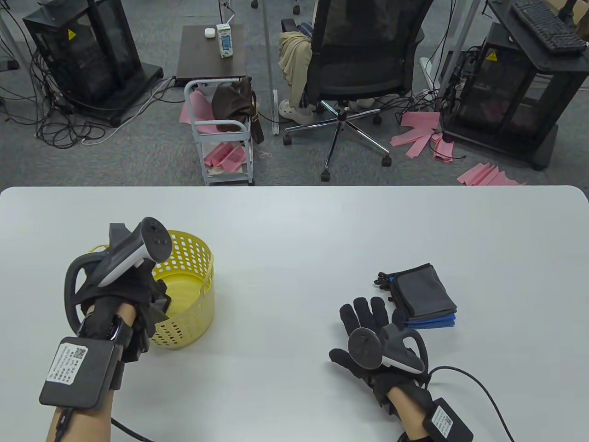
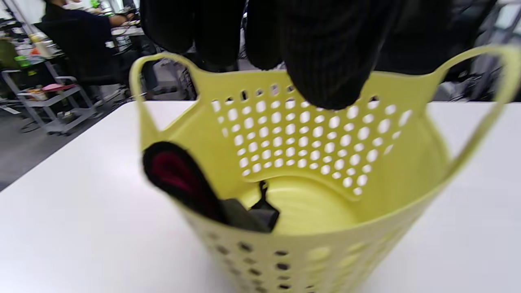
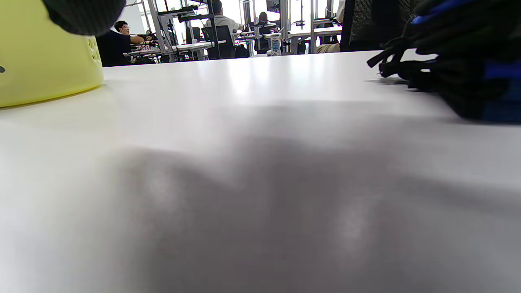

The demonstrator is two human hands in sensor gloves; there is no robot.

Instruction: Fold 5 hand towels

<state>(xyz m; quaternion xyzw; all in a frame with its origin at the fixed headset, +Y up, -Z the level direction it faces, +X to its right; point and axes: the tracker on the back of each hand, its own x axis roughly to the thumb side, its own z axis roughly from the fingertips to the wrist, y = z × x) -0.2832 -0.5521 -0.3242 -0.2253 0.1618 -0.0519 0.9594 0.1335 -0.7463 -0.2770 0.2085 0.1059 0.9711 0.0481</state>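
- Table view shows a white table with a yellow perforated basket on its left part and a stack of folded towels on its right part.
- The left hand hangs over the near rim of the basket, its tracker on top; in this view the fingers are hidden by the hand and the dark cloth around it.
- In the left wrist view the gloved fingers hang above the basket's open mouth, loosely bent, and nothing can be seen between them; whether they hold anything cannot be told for sure.
- A dark towel with a red inner face lies inside the basket, leaning against its near wall with one end rising to the rim.
- The right hand lies flat on the table, fingers straight and spread, holding nothing; its fingertips are just beside the near-left corner of the stack.
- The stack has grey towels on top and a blue one at the bottom, with dark loops sticking out at its far-left corner.
- The right wrist view, low over the table, shows the basket at far left and the stack at far right.
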